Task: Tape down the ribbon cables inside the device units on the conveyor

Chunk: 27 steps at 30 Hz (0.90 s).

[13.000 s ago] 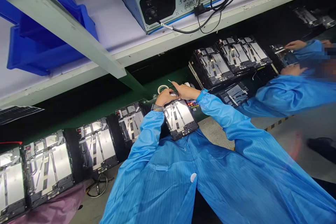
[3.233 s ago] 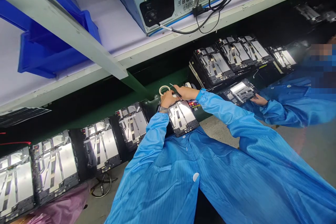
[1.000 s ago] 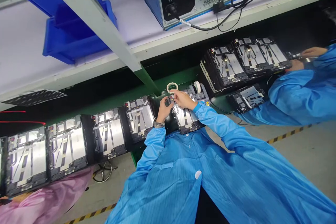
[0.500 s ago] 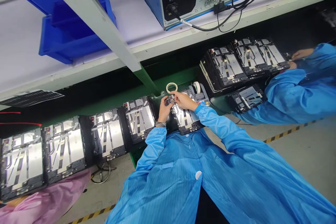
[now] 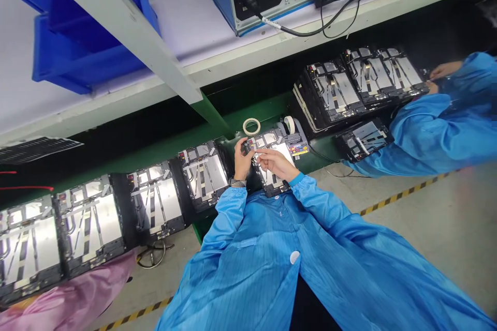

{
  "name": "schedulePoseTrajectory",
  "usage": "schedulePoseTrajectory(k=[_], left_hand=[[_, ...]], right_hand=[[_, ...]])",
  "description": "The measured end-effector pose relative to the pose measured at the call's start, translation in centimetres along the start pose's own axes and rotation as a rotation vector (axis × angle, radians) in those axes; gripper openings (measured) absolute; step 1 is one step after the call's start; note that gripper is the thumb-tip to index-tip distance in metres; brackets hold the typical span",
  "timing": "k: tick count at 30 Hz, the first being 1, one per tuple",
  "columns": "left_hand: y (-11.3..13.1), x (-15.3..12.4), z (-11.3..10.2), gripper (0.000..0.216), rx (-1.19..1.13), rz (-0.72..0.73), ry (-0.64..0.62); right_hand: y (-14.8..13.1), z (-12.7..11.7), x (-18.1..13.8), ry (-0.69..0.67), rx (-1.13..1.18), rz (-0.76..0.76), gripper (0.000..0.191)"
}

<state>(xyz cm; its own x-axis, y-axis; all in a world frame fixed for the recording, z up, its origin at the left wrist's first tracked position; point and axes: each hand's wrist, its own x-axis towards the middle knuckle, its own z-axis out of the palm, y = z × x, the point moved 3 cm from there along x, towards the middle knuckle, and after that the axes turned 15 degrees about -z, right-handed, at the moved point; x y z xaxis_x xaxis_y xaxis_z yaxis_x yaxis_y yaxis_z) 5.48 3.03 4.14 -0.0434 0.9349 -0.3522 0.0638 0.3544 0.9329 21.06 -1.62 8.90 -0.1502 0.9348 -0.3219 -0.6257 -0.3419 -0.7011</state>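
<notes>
Your left hand (image 5: 243, 160) curled shut on a small dark part (image 5: 248, 148) at the corner of the open tablet (image 5: 272, 189) on the counter (image 5: 267, 108); right hand (image 5: 274, 163) hold unclear. A slip could scratch the exposed metal plate (image 5: 281, 151).

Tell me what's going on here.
A person in a blue smock is working on a flat electronic unit with metal panels, on a green bench. Their left hand is at the unit's upper corner, and their right hand reaches across to the same spot; what they hold is too small to tell. A tape roll lies just beyond. A co-worker at right has their hands at similar units.
</notes>
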Motion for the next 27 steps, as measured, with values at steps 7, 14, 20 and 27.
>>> schedulePoseTrajectory(k=[7,14,20,27], left_hand=[[0.4,-0.3,0.1,0.048,0.065,0.026,0.018],[1.6,-1.0,0.2,0.031,0.188,-0.003,0.026],[1.9,-1.1,0.1,0.018,0.268,0.046,0.037],[2.3,-1.5,0.1,0.021,0.39,0.007,0.062]], right_hand=[[-0.5,-0.1,0.6,-0.014,0.017,-0.021,0.038],[-0.5,-0.1,1.1,0.001,0.001,-0.018,0.032],[-0.5,0.0,1.1,0.002,-0.005,-0.018,0.035],[-0.3,0.1,1.3,0.042,0.011,0.001,0.031]])
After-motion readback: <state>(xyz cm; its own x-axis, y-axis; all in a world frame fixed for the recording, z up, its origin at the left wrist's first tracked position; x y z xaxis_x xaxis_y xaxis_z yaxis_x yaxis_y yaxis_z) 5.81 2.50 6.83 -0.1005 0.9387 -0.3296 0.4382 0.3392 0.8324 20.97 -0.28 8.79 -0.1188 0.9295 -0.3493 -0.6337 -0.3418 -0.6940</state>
